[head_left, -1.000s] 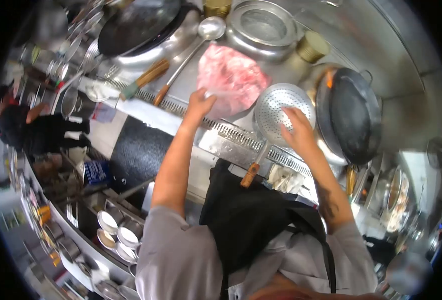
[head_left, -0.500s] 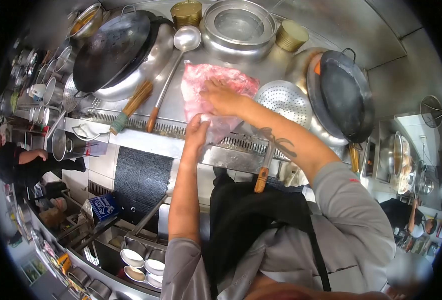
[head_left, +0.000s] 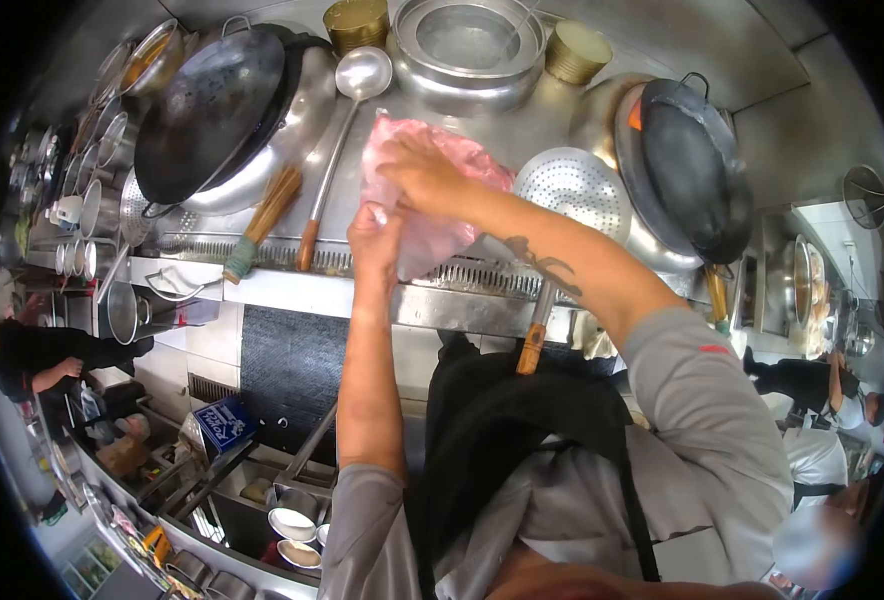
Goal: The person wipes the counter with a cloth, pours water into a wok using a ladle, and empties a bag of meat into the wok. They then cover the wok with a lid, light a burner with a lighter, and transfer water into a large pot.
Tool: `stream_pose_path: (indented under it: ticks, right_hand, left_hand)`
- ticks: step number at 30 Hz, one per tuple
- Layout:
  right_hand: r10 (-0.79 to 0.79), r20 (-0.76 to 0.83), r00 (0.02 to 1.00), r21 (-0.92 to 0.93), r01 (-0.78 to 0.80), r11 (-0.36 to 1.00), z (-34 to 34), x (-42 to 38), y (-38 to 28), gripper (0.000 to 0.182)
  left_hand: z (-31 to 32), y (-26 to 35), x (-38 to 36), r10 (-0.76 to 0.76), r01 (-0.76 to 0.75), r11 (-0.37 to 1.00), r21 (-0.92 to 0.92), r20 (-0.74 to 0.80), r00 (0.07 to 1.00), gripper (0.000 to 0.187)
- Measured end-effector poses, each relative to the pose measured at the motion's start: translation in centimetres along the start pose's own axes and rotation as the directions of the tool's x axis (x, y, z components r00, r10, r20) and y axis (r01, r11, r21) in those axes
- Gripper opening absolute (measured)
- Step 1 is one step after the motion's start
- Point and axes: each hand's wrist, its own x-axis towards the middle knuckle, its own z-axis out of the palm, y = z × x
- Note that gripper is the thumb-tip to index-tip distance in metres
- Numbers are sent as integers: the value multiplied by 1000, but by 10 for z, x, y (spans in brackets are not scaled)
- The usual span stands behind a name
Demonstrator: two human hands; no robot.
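Note:
A clear plastic bag of pinkish raw meat (head_left: 482, 163) lies on the steel counter, its loose end hanging toward the front edge. My left hand (head_left: 374, 238) is closed on the bag's near-left edge, pinching the film. Fingers stretched out, my right hand (head_left: 427, 178) rests on top of the meat-filled part. Right of the bag sits a perforated steel strainer (head_left: 572, 195), its wooden handle (head_left: 533, 348) reaching over the front edge beneath my right forearm. To the left lies a long-handled steel ladle (head_left: 364, 75).
A bamboo brush (head_left: 267, 220) lies left of the ladle. Dark woks stand at left (head_left: 207, 110) and right (head_left: 687, 165). Behind the bag are a steel pot (head_left: 467, 85) and gold tins (head_left: 577, 52). A drain grate (head_left: 332, 260) runs along the front. Other people stand at both sides.
My left hand has moved slightly up and left along the bag's edge. My right hand has slid a little toward the bag's left side. The camera view has shifted somewhat.

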Motion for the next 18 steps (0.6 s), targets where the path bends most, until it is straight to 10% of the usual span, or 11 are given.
stream_pose_path:
  ticks: [3, 8, 11, 15, 18]
  right_hand:
    - [249, 39, 968, -90, -245, 965, -14, 12, 14, 43]
    - [233, 6, 972, -76, -232, 970, -33, 12, 14, 33]
    - [155, 53, 987, -5, -155, 988, -41, 9, 8, 24]
    - [82, -39, 996, 33, -80, 996, -35, 2, 5, 17]
    - [247, 28, 969, -66, -244, 967, -49, -7, 8, 16]
  left_hand:
    - [-15, -4, 4, 42, -43, 994, 98, 13, 999, 18]
    - [-9, 28, -2, 3, 9, 936, 352, -34, 999, 9]
    - [-8, -16, 29, 355, -295, 757, 582, 12, 935, 22]
    - [25, 20, 26, 258, -287, 660, 695, 149, 955, 28]
    - [18, 1, 33, 391, -322, 535, 781, 109, 914, 24]
